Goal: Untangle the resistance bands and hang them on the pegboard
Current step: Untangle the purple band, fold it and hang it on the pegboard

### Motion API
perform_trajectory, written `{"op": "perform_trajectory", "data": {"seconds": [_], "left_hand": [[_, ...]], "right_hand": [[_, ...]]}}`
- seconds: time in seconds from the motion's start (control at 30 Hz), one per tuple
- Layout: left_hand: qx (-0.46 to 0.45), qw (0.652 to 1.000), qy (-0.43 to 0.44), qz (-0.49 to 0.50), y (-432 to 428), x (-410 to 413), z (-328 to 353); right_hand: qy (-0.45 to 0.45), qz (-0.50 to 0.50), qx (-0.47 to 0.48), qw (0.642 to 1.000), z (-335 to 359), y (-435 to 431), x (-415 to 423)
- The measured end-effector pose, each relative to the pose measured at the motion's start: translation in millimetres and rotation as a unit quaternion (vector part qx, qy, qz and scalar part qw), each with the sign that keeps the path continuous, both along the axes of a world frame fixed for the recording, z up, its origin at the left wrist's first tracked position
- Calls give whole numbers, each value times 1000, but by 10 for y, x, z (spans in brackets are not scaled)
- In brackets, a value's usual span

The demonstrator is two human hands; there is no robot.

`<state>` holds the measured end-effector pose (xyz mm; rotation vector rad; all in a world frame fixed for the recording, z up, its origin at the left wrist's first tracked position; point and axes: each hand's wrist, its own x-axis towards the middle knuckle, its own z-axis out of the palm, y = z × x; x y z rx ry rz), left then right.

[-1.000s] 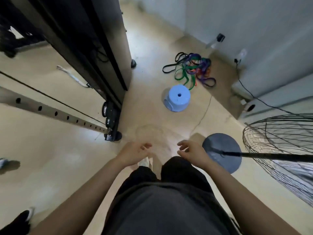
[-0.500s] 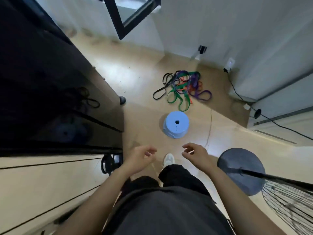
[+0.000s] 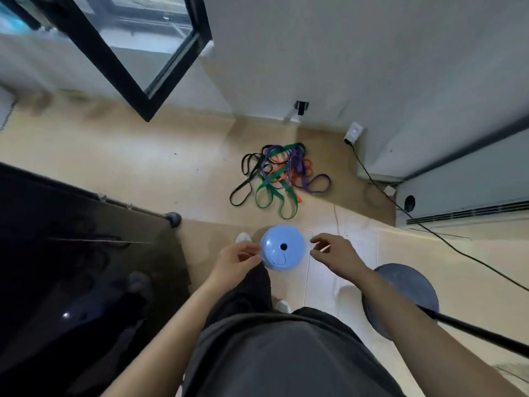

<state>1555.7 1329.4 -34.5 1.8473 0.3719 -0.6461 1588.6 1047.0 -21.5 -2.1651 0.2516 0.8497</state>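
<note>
**Task item.** The resistance bands (image 3: 274, 179) lie in one tangled pile on the tan floor (image 3: 143, 167), near the foot of the white wall (image 3: 343, 53). Black, green, purple and orange loops cross one another. Which loop passes over or under which cannot be traced where the strands bunch at the middle of the pile.

**Hands.** Both hands are well apart from the pile. The left hand (image 3: 239, 260) is held out with its fingers loosely curled toward the thumb, gripping nothing. Its fingertips overlap the edge of a blue round object (image 3: 282, 247) that has a hole at its centre. Whether they touch it cannot be told. The right hand (image 3: 335, 257) hangs on the other side of that object, fingers bent and slightly spread, holding nothing.

**Hidden or cut off.**
- The dark unit (image 3: 71, 267) at the left is in deep shadow, and its contents are hard to make out.
- The black window frame (image 3: 128, 61) runs out of the picture at the top.
- The grey round base (image 3: 400, 299) is partly covered by the right forearm. Its black pole (image 3: 472, 330) leaves the picture at the right edge.
- One white shoe (image 3: 242, 237) shows only its toe behind the left hand.
- A black cable (image 3: 429, 233) runs from a white wall plug (image 3: 354, 131) out of view to the right.

**Markings.** The wall plug shows a small lit spot. Any lettering on it is too small to read.
</note>
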Motion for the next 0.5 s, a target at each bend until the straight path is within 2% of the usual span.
{"op": "perform_trajectory", "data": {"seconds": [0.23, 0.33, 0.5], "left_hand": [[-16, 990, 18, -142, 96, 1450, -156], [0, 987, 16, -162, 62, 1994, -196], [24, 985, 28, -166, -182, 2777, -368]], "right_hand": [[-7, -103, -49, 993, 111, -3, 928], [-9, -127, -59, 990, 49, -56, 1308], [-5, -112, -39, 993, -313, -175, 2083]]}}
